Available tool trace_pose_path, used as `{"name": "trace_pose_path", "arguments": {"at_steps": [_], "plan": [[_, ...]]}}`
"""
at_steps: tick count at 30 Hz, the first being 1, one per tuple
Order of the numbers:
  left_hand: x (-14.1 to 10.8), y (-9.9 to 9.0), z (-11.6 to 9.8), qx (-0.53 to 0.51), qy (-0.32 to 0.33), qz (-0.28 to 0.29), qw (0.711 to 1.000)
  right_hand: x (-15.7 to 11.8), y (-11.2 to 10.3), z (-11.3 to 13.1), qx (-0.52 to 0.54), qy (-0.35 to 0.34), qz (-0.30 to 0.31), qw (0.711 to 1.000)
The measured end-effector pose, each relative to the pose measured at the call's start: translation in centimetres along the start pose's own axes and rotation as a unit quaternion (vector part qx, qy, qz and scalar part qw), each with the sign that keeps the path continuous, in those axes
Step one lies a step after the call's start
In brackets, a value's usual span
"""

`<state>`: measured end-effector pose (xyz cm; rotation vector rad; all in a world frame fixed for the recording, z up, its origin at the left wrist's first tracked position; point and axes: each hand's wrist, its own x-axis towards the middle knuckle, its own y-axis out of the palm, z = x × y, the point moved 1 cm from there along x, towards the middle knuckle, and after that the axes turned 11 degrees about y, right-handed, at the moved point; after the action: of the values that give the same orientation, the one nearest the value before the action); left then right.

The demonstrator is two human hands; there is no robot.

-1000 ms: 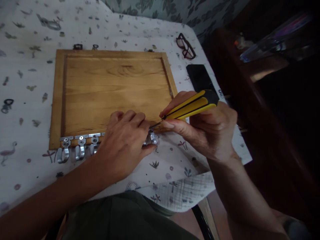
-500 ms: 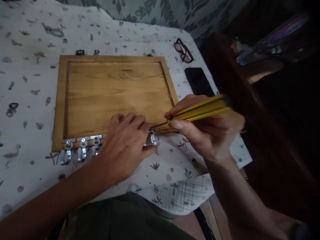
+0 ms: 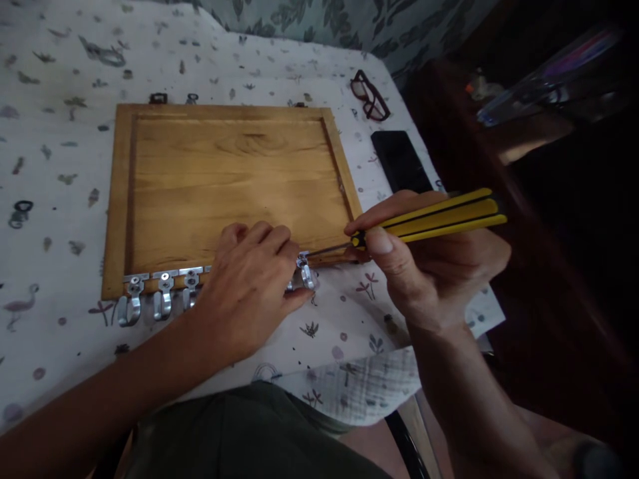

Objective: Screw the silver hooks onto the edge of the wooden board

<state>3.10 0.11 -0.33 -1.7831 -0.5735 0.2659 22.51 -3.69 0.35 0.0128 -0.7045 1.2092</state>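
As I watch remotely, my right hand (image 3: pixel 432 279) closed round a screwdriver (image 3: pixel 439 217), its tip at the rightmost hook (image 3: pixel 305 274) on the near edge of the panel (image 3: pixel 239 179), my left hand (image 3: pixel 249 286) bent over the edge, its grip hidden from me.

Hook rail (image 3: pixel 166 278) (middle) invisible behind left hand (image 3: pixel 252 286)

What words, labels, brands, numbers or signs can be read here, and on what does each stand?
None can be read.
Screwdriver: no lettering discernible on the side that shows.
Phone: dark face, no text discernible.
Cloth: printed pictures, such as a flamingo; no legible lettering.
Clear object at upper right: coloured patch, too dark and blurred to tell whether it bears text.
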Motion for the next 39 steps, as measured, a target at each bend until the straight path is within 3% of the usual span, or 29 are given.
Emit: {"name": "trace_pose_path", "arguments": {"at_steps": [12,20,26,33,39], "plan": [[0.1,0.1,-0.1,0.001,-0.001,0.000,1.000,0.0,-0.2,-0.5,-0.008,0.003,0.047,0.999],[-0.1,0.3,0.0,0.006,0.012,-0.021,1.000,1.8,-1.0,0.7,-0.030,-0.026,0.167,0.985],[-0.2,0.5,0.0,0.019,0.028,-0.043,0.998,1.3,-0.1,0.2,-0.054,-0.071,0.107,0.990],[-0.2,0.4,0.1,0.023,0.026,-0.055,0.998,0.6,0.9,0.4,-0.096,-0.069,0.048,0.992],[-0.1,0.4,0.0,0.015,0.021,-0.042,0.999,0.4,1.0,0.4,-0.085,-0.057,0.034,0.994]]}}
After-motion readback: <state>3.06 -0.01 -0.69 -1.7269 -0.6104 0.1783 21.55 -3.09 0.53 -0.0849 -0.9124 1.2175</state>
